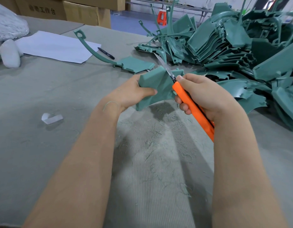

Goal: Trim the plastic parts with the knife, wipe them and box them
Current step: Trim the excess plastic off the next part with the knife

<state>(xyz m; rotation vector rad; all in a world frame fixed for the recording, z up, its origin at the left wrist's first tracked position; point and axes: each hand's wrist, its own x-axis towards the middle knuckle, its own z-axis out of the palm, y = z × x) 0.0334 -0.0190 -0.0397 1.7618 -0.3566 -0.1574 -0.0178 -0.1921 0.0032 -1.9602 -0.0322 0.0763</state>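
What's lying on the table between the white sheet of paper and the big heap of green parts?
In the head view: a black pen at the edge of the paper, then a single green part with a long curved arm.

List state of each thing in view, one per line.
left hand, gripping held part
held part, lifted off table
right hand, gripping knife
knife, blade extended, at held part's top edge
parts pile, loose heap right of hands
single part, lying on table
marker, lying beside paper
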